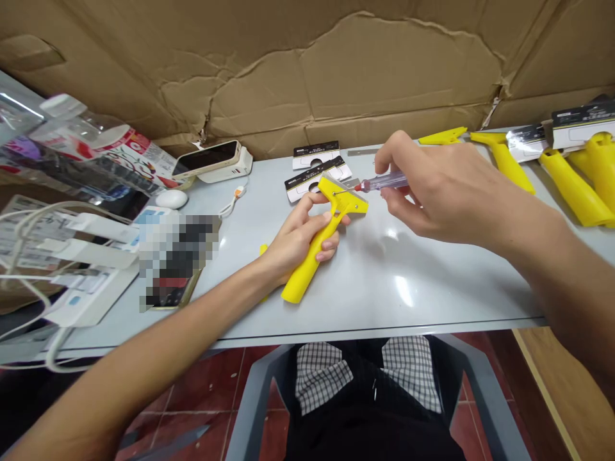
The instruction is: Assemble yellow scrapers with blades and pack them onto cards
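Observation:
My left hand (pixel 307 234) is wrapped round the handle of a yellow scraper (pixel 307 269), whose wide head points up and away. Two screws show on that head. In my right hand (pixel 432 186) is a screwdriver (pixel 384 182) with a clear handle and red collar. Its thin shaft reaches left to the scraper head, with the tip at or close to the left screw. Behind the head lie black and white blade cards (pixel 316 155). Part of another yellow piece (pixel 264 250) shows beside my left wrist.
Several yellow scraper parts (pixel 574 189) and cards lie at the right. On the left are bottles (pixel 139 153), a power strip (pixel 91 301) with cables, a phone (pixel 209 160) on a white box, and a partly pixelated device (pixel 182 262). Cardboard (pixel 384 70) stands behind the table (pixel 375 288).

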A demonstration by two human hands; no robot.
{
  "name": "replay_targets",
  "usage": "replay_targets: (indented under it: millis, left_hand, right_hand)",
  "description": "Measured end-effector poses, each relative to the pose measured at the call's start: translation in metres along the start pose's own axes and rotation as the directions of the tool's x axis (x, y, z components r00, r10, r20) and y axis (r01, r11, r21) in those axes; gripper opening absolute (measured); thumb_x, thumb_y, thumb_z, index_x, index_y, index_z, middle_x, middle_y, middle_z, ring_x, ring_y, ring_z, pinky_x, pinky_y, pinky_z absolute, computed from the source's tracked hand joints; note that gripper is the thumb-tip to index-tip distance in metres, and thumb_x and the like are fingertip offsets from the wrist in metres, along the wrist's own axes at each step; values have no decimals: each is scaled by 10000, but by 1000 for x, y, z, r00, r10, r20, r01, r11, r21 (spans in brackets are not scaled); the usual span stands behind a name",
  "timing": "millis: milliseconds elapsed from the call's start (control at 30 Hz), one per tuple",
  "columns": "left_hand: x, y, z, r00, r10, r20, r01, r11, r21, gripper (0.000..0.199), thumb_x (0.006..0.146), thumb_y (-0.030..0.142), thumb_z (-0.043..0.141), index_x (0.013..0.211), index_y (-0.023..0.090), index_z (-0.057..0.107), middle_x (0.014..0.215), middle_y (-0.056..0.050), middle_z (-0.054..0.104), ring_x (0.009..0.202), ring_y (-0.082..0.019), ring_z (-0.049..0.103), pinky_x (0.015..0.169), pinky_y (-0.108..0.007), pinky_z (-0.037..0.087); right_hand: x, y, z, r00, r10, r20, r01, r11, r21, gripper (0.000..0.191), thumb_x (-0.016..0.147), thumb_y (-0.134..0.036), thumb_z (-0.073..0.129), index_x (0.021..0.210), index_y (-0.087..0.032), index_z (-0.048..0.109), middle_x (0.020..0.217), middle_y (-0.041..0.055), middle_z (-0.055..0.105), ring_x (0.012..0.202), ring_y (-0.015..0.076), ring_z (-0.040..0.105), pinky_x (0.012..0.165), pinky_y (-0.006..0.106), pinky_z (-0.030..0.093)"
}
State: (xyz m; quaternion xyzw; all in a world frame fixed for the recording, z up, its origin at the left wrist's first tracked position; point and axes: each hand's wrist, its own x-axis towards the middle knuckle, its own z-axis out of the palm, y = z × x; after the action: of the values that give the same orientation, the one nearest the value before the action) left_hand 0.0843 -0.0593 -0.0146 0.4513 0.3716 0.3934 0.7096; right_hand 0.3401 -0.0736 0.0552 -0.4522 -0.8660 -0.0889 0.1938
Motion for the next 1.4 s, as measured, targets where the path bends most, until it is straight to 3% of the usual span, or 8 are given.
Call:
replay_targets:
  millis: [133,267,467,600,967,1167,1300,1400]
  left_hand:
    - [0,-1,-5,999,-27,25,27,1000,-7,316,989,218,711,1178,278,465,1059,-64,776,536,-70,555,439,-168,366]
    - [0,0,-7,997,-58,59,60,998,-32,285,1001,230,716,1158,277,484,1052,-67,770,530,-63,542,436,-159,359]
    - [2,2,-6,994,-84,71,90,991,-98,317,963,212,744,1139,278,488,1003,-60,755,502,-61,505,405,-141,328]
    - [3,2,-5,993,-82,80,90,989,-114,328,959,215,752,1139,279,486,988,-52,747,495,-59,494,398,-135,322]
    - [0,-2,-4,997,-1,83,7,997,-77,383,956,243,760,1140,303,430,1014,-17,732,503,-61,518,404,-149,331]
    - [-1,-3,-2,996,37,87,-31,997,-64,398,963,239,750,1142,311,402,1015,-9,725,513,-62,524,410,-154,323]
    - [1,-2,-3,995,40,86,-35,998,-57,374,981,241,724,1136,304,389,1012,-14,727,516,-60,516,419,-149,327]
    - [1,-2,-3,996,34,82,-29,998,-60,375,980,240,722,1135,303,386,1003,-13,728,514,-60,511,420,-147,326]
  right_hand:
    - [2,0,2,1000,2,-6,-2,1000,-23,313,1096,-328,455,1266,-212,691,936,93,779,807,285,696,665,390,417]
    - [4,1,5,997,17,-73,-24,994,-105,331,1100,-368,446,1149,-187,718,832,92,734,717,281,662,613,385,343]
    - [0,-2,4,999,-38,-38,34,993,-110,417,1070,-383,506,1403,-165,632,1005,123,774,761,291,686,614,382,349]
    - [1,-6,2,999,-52,16,52,998,-24,355,1085,-271,435,1346,-213,668,1146,111,792,896,278,731,682,378,405]
    - [3,-10,3,1000,19,-13,-20,999,-51,380,1102,-386,440,1228,-185,736,780,78,712,718,279,661,652,388,385]
    - [1,-13,-1,999,27,22,-28,997,72,395,1055,-321,508,1400,-195,654,869,86,751,763,281,693,692,391,437]
    - [2,-15,0,999,34,39,-37,997,61,395,1057,-246,461,1385,-192,675,937,102,788,801,283,705,694,389,440]
    - [3,-14,4,1000,8,10,-8,1000,13,357,1085,-286,452,1312,-191,712,926,88,794,772,275,701,665,382,416]
